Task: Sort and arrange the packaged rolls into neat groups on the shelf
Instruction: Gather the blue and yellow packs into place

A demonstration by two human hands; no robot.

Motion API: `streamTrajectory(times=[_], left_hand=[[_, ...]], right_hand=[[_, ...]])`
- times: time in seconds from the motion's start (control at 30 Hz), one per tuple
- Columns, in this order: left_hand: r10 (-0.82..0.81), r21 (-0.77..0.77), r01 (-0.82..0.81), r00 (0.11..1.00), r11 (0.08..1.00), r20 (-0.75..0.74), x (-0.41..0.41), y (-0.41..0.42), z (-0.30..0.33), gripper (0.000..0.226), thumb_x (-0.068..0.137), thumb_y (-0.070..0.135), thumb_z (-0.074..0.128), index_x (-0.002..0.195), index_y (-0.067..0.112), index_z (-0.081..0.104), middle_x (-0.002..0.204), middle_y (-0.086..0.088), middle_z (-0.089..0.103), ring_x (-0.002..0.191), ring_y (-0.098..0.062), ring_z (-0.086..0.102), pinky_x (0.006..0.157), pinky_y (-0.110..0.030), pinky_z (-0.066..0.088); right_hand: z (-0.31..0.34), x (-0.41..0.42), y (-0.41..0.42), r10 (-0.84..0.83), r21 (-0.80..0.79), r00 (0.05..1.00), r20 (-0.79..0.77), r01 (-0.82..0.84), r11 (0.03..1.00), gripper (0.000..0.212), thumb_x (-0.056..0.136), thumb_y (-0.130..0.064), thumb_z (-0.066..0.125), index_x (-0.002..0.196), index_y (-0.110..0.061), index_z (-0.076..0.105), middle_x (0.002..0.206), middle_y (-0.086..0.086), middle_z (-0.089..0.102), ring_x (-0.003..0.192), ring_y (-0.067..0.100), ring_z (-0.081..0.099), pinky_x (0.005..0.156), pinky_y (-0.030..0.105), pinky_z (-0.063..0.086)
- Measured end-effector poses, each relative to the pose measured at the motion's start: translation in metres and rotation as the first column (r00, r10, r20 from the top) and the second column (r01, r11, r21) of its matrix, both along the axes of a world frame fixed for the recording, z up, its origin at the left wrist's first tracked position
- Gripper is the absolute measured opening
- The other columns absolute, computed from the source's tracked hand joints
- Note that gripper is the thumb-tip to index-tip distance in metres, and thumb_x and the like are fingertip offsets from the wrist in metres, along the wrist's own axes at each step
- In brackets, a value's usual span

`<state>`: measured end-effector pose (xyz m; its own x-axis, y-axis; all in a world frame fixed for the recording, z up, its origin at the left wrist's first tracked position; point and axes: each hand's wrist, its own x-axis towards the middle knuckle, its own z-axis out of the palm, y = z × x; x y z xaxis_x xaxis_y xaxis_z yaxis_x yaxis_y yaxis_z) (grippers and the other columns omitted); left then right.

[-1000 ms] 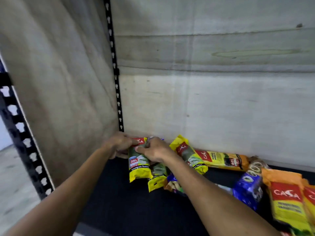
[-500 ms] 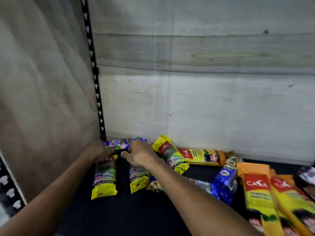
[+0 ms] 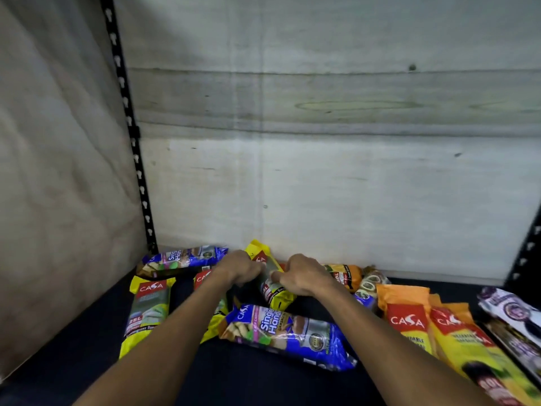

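Two yellow rolls (image 3: pixel 147 313) are laid neatly at the shelf's (image 3: pixel 87 356) left. At centre, a third yellow roll (image 3: pixel 273 284) is held between both hands, its long axis running twelve to six. The left hand (image 3: pixel 238 268) is closed on it from nine o'clock, the right hand (image 3: pixel 301 276) from three; each grip lies equally near.

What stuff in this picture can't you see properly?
Head view, four things:
- The yellow pack between both hands: the left hand and right hand cover its middle.
- A second yellow pack: the left forearm hides most of it.
- The purple pack: cut off by the right edge, print blurred.
- The orange pack at the back: partly behind the right hand, small print unreadable.
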<state>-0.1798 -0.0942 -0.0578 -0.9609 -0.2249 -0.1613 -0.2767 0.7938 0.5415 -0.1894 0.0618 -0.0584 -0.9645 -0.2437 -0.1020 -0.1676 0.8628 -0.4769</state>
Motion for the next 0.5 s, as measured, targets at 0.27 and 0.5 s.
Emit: streamTrajectory(times=[0.27, 0.5], left_hand=[[0.015, 0.047, -0.013, 0.999, 0.999, -0.035, -0.009, -0.018, -0.013, 0.031, 0.084, 0.022, 0.060, 0.106, 0.003, 0.069, 0.105, -0.021, 0.071, 0.093, -0.034, 0.070, 0.076, -0.037, 0.058], [0.010, -0.198, -0.024, 0.997, 0.980, -0.073, 0.002, -0.037, -0.006, 0.044, 0.082, 0.039, 0.061, 0.115, 0.011, 0.068, 0.122, -0.013, 0.067, 0.111, -0.030, 0.062, 0.089, -0.033, 0.051]], right_hand=[[-0.018, -0.003, -0.033, 0.066, -0.175, 0.998, -0.025, -0.069, 0.982, 0.032, 0.085, -0.040, 0.071, 0.097, -0.010, 0.071, 0.095, 0.011, 0.073, 0.091, 0.033, 0.072, 0.077, 0.040, 0.059], [-0.014, 0.000, -0.028, 0.083, -0.146, 0.996, -0.030, -0.086, 0.986, 0.029, 0.092, -0.035, 0.066, 0.106, -0.011, 0.074, 0.106, 0.011, 0.074, 0.098, 0.028, 0.069, 0.074, 0.029, 0.049]])
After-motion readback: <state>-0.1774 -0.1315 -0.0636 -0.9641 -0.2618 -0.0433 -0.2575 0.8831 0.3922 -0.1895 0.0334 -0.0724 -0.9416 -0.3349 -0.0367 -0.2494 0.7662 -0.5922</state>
